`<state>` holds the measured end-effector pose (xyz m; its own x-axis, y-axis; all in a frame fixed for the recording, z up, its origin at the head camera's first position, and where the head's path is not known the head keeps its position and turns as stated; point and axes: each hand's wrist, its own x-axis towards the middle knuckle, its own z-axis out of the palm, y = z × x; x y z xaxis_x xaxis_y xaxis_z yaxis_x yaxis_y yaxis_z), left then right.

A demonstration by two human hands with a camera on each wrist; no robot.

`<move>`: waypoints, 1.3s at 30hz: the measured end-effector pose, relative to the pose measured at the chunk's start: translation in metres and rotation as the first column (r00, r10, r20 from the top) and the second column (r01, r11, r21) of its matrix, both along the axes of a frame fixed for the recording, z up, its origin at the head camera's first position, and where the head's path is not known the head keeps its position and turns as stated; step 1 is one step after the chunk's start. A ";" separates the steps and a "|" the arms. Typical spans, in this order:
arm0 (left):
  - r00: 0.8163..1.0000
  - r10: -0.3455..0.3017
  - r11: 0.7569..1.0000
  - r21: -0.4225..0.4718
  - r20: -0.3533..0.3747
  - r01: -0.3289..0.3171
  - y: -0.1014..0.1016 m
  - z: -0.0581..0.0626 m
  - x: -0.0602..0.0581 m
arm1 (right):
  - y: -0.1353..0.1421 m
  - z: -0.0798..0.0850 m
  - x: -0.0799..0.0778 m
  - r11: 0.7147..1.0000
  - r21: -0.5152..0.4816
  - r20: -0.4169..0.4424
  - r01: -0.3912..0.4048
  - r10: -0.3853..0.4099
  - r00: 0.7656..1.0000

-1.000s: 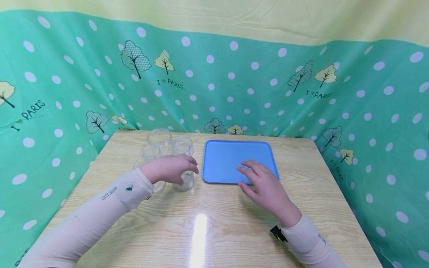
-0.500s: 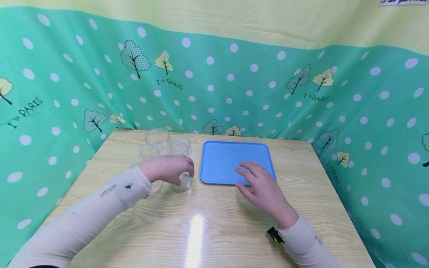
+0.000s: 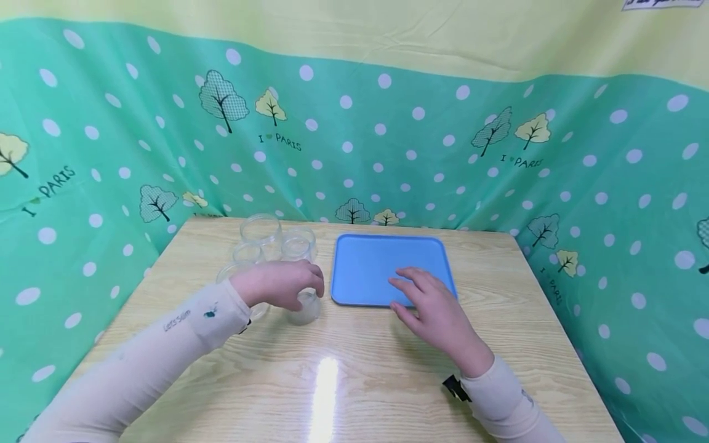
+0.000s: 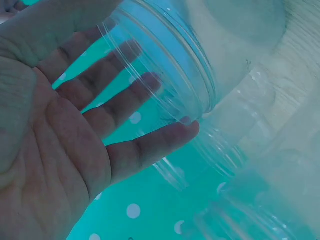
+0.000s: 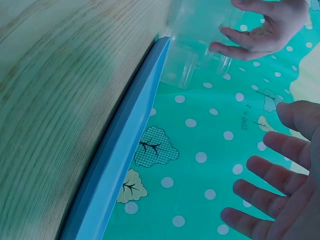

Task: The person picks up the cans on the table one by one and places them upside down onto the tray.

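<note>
At the left of the table, my left hand [image 3: 279, 284] reaches over a clear jar [image 3: 306, 311] and grips it by its rim. In the left wrist view the fingers curve round the ridged mouth of this jar [image 4: 235, 55], seen partly through its wall. Its base looks tilted in the head view. Behind and beside it stand several more clear jars [image 3: 261, 232], some partly hidden by the hand and sleeve. My right hand [image 3: 437, 314] hovers over the near edge of a blue tray [image 3: 365, 271], fingers spread and holding nothing.
The tray lies on the wooden table [image 3: 266, 381], right of the jars. A green dotted curtain [image 3: 343, 135] encloses the table at the back and sides. A bright light reflection shows on the near tabletop.
The jar under my left hand has tipped, its base swinging slightly toward me and to the right. The right hand and tray keep their places; the head view shifted a little.
</note>
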<state>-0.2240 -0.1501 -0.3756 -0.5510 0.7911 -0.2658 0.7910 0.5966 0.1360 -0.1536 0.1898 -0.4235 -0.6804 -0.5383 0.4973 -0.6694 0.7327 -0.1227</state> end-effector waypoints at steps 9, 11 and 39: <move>0.999 -0.022 0.996 0.083 -0.036 0.025 -0.003 0.007 0.007 | 0.001 0.000 0.001 1.000 -0.008 0.001 -0.006 0.006 1.000; 0.999 -0.015 0.994 0.104 -0.032 0.018 -0.005 0.010 0.009 | 0.001 0.000 0.001 1.000 -0.009 0.001 -0.002 0.002 1.000; 0.978 -0.008 0.900 0.425 -0.207 0.098 -0.027 0.025 0.032 | 0.005 0.007 0.000 0.997 -0.082 -0.017 -0.005 0.003 1.000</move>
<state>-0.1917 -0.1766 -0.3510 -0.5102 0.8324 0.2164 0.8570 0.4707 0.2098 -0.1541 0.1949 -0.4170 -0.6695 -0.4977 0.5514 -0.6747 0.7180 -0.1711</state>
